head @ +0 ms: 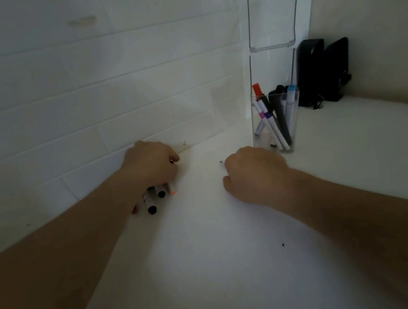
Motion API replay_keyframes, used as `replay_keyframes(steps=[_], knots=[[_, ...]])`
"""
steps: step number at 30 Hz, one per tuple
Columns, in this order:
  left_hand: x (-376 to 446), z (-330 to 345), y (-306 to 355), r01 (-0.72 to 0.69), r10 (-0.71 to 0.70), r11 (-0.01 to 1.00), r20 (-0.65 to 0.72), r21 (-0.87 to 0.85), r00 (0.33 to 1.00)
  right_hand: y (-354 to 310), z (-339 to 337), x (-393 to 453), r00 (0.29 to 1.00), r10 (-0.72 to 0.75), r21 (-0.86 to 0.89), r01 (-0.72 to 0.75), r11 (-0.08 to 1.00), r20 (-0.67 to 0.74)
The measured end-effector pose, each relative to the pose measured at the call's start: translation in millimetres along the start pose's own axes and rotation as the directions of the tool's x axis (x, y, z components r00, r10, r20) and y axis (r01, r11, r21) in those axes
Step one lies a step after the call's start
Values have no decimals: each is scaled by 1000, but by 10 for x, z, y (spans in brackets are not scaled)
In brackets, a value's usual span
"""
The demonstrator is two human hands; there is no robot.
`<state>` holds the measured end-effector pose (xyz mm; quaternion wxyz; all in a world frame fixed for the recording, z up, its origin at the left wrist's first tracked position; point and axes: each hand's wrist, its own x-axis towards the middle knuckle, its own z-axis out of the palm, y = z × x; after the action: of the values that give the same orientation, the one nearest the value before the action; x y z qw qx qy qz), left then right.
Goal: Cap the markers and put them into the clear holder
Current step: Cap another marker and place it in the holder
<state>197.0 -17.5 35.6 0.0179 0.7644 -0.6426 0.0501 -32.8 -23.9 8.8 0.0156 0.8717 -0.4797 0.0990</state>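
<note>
Left hand (150, 163) at about ten o'clock from the frame's centre, knuckles up, fingers curled down over a small cluster of markers (154, 198) lying on the white counter (212, 258); whether gripping one or only covering them, cannot tell. Marker ends poking out below the hand toward six o'clock: two black round ends, one orange tip, a reddish bit at the left edge. A small dark red spot showing at the thumb side of the hand, too small to identify.

Right hand (254, 173) at about two o'clock from centre, back of the hand toward the camera, fingers curled under and together. A thin dark tip (221, 163) sticking out at its upper left, toward eleven o'clock; apparently held in the curled fingers, though the grip itself hidden.

Clear holder (275, 120) standing upright just beyond the right hand, toward one o'clock, near the tiled wall (84, 92). Inside, several capped markers leaning: one with a red cap, one light blue, some black, two white barrels with purple bands.

Black object (322, 72) in the corner at three o'clock from the holder, well apart from both hands.
</note>
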Motion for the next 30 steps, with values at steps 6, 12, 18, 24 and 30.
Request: replay_keyframes(steps=[6,12,18,24,30], knots=[[-61,58,245,-98,86,981,-75,-168,993,330,-48,-327,998,46,336,-32,941,-33],[-360,107,631,-70,-181,568,-208,-820,961,414,-87,-351,990,116,653,-39,757,-75],[-459,135,789,34,-238,-222,88,-975,967,423,7,-280,995,72,612,-11,791,-75],[-536,57,839,208,-74,-689,353,-694,933,418,51,-251,993,5,578,67,813,-121],[-516,52,725,259,46,-828,398,-498,916,386,47,-292,982,26,637,100,764,-185]])
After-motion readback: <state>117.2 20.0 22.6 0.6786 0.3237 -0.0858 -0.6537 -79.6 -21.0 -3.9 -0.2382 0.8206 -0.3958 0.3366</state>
